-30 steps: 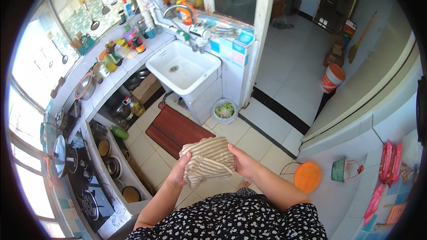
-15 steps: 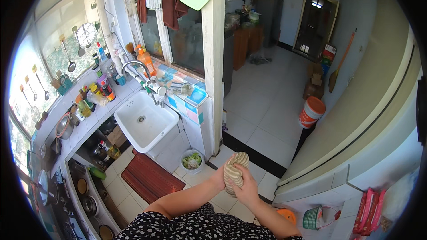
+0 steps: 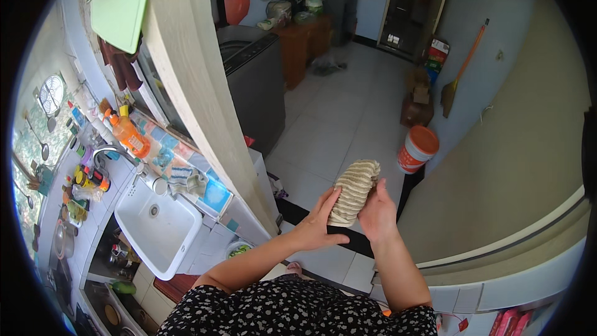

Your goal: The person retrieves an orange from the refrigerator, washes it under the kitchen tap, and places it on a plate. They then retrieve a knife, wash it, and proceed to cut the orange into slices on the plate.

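Observation:
Between my two hands, out in front of my body, is a bunched cloth point(image 3: 354, 191) with beige and brown stripes, likely a towel or rag. My left hand point(image 3: 316, 223) presses its fingers along the cloth's left side, with the thumb pointing out below it. On the other side my right hand point(image 3: 378, 213) cups the cloth, its fingertips partly hidden behind the folds. The cloth stands clear of every surface.
A white sink point(image 3: 158, 230) with a curved tap lies at the left, beside an orange bottle point(image 3: 129, 134). A pale wooden post point(image 3: 193, 68) edges the doorway. Beyond it stand a dark washing machine point(image 3: 255, 87) and a white bucket with an orange lid point(image 3: 418, 149).
My view has swung right toward the doorway, and my body has moved closer to it. My hands have loosened from squeezing the cloth to holding it between them, so more of it shows.

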